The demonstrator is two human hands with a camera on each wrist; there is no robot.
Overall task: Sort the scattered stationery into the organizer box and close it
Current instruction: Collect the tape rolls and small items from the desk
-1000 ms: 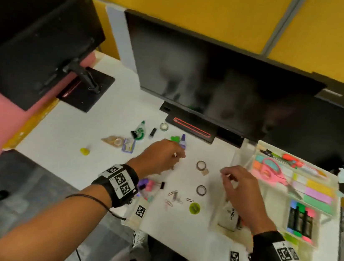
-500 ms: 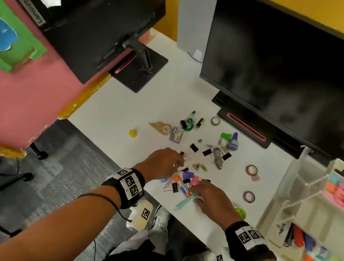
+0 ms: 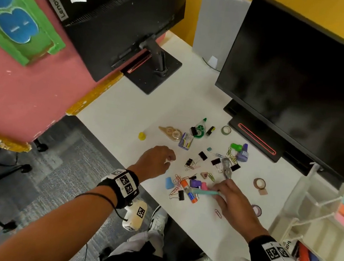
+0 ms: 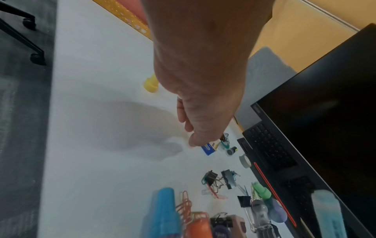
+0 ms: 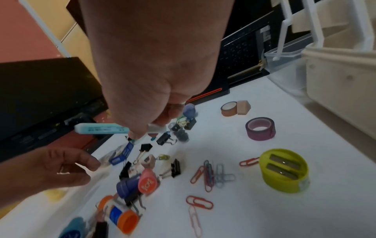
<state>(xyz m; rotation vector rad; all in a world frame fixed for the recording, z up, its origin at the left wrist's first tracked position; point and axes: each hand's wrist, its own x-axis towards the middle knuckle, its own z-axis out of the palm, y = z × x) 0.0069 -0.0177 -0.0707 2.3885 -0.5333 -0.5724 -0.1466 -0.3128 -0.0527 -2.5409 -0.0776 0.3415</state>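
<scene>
Stationery lies scattered on the white desk [image 3: 125,111]: paper clips [image 5: 209,175], black binder clips [image 3: 202,155], an orange-capped glue stick [image 3: 189,193] and tape rolls [image 3: 259,183]. My right hand [image 3: 220,191] pinches a pale teal highlighter [image 3: 204,192] just above the pile; the right wrist view shows the highlighter [image 5: 101,128] level under my right hand [image 5: 142,131]. My left hand [image 3: 163,158] hovers left of the pile with curled fingers. A small pale glint shows in its palm; what it is stays unclear. The white organizer box [image 3: 300,213] stands open at the right.
A black monitor's base [image 3: 253,139] lies behind the pile, and a second monitor's stand [image 3: 152,71] sits far left. A yellow cap [image 3: 142,135], correction tape [image 3: 171,133] and staples box [image 3: 186,141] lie beyond my left hand. A green sharpener [image 5: 284,170] sits near the box.
The view swung left. My right hand left the organizer, came to the pile and took hold of the teal highlighter, now lifted. My left hand drew back to the left.
</scene>
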